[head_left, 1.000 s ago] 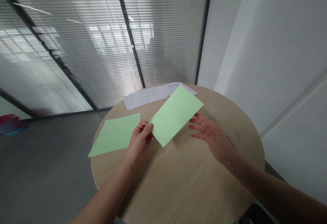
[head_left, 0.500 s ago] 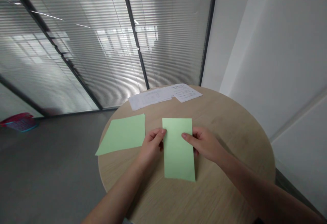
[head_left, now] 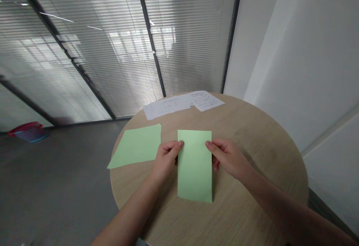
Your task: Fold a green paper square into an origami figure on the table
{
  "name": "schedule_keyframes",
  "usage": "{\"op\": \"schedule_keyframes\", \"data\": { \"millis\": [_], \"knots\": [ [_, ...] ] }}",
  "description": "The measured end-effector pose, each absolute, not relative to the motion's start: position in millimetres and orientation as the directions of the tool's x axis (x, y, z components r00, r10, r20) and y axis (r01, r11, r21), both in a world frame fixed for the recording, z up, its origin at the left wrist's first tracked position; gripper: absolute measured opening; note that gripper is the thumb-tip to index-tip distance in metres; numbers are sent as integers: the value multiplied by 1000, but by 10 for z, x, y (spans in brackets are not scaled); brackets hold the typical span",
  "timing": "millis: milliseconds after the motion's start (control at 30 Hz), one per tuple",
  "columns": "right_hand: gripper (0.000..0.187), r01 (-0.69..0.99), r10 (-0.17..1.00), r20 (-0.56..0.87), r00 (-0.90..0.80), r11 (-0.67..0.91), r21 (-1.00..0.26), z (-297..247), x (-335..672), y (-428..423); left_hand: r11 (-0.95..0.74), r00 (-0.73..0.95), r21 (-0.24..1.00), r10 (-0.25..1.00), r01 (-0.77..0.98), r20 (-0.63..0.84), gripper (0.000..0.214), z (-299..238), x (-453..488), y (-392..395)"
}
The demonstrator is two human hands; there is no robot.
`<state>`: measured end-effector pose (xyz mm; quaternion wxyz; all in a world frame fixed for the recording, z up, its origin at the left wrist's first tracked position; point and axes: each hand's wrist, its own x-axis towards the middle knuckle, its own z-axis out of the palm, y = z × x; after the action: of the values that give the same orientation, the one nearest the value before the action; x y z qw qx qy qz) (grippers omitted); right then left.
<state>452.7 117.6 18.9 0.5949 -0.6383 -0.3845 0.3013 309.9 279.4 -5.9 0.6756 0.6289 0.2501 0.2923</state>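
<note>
So, left hand and right hand pinch narrow green sheet between them; long axis near-far, neither hand nearer.

Round table, green paper at left, white papers beyond

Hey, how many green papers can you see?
2: a narrow sheet held by left hand and right hand; a wider sheet at left on the table. Others may be hidden underneath.
</note>
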Motion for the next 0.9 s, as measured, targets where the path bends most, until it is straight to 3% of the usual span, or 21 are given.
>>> {"op": "schedule_keyframes", "data": {
  "millis": [167,267,400,500,767,900],
  "knots": [
    [51,-14,862,39,506,53,-998,197,4701,1190,29,758,999,652,-22,-2,53,-108,3117,2853],
    [58,-108,841,8,541,79,-991,253,4914,1153,32,846,998,530,55,-63,51,-91,3111,2864],
    [50,-24,897,-95,431,-94,-995,271,5018,1132,-77,948,978,273,193,-165,52,29,3113,2853],
    [35,62,940,-110,322,-138,-989,213,4915,1174,-239,970,947,163,214,-178,53,196,3164,2834],
    [29,174,912,27,408,-49,-983,151,4792,1231,-520,992,845,48,128,-120,53,572,3330,2806],
    [30,232,879,84,469,-31,-972,172,4784,1203,-487,983,862,169,141,-65,32,547,3369,2814]
  ]
}}
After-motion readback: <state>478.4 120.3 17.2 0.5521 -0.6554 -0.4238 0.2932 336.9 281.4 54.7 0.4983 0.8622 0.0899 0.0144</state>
